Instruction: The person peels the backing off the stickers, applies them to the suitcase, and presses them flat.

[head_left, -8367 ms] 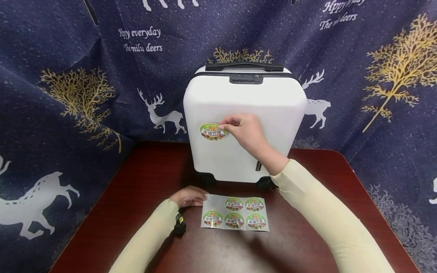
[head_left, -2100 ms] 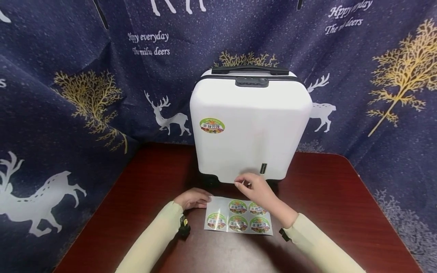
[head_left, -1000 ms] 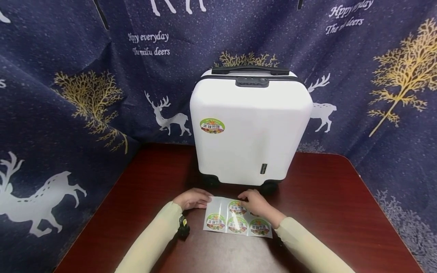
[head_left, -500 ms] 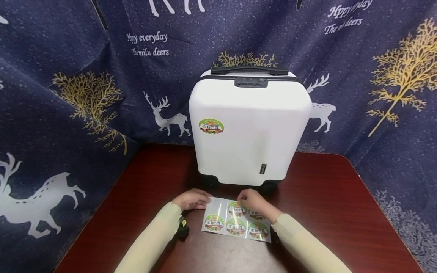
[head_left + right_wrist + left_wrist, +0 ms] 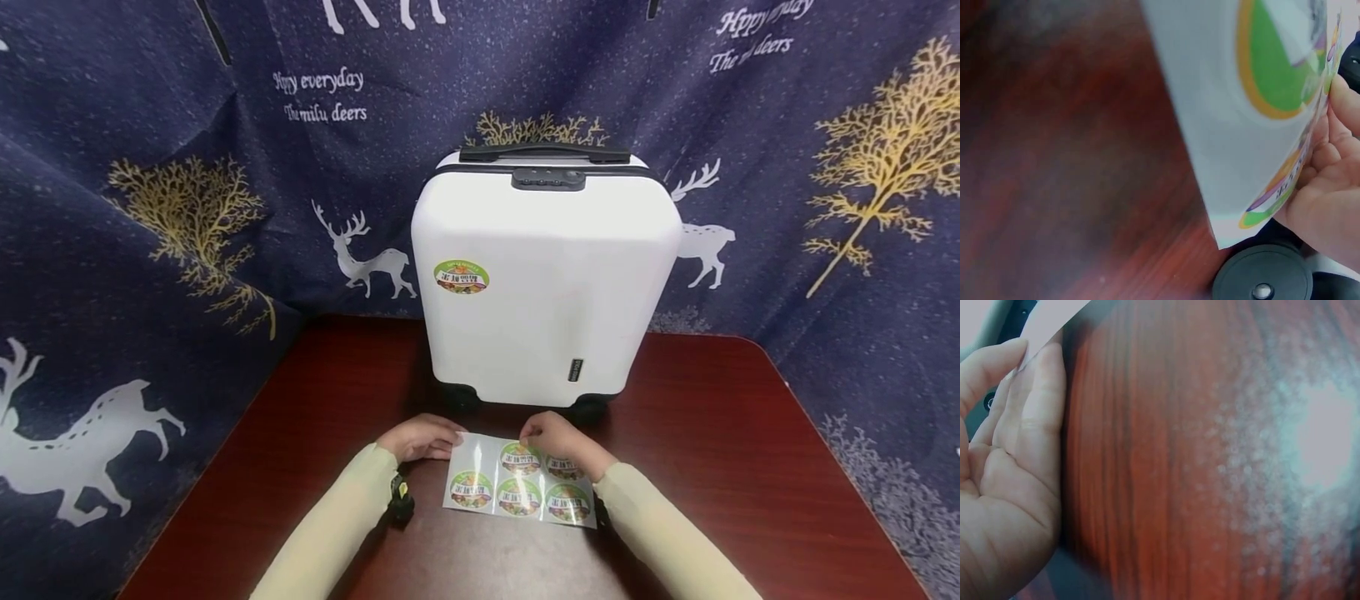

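A sheet of oval fruit stickers (image 5: 471, 457) lies before me, its upper left space bare backing. My left hand (image 5: 422, 438) pinches the upper left corner between thumb and fingers; the left wrist view shows this pale corner (image 5: 1050, 325) in the grip. At the top edge my right hand (image 5: 558, 437) pinches the sheet by the top middle sticker (image 5: 520, 459). In the right wrist view the thumb lies on the printed side, fingers behind, and the sheet (image 5: 1200, 106) bows. On a white suitcase (image 5: 547, 333) behind, one such sticker (image 5: 461, 277) sits at the left.
The suitcase stands upright on black wheels (image 5: 590, 408) at the back of the dark red wooden table (image 5: 337, 375). Behind it hangs a navy cloth (image 5: 315, 158) with deer and trees. A dark wrist camera (image 5: 401, 500) sits on my left wrist.
My right hand has come down from the sticker on the suitcase to the sheet's top edge and taken hold there. The left hand stays at the corner; the view shifts slightly.
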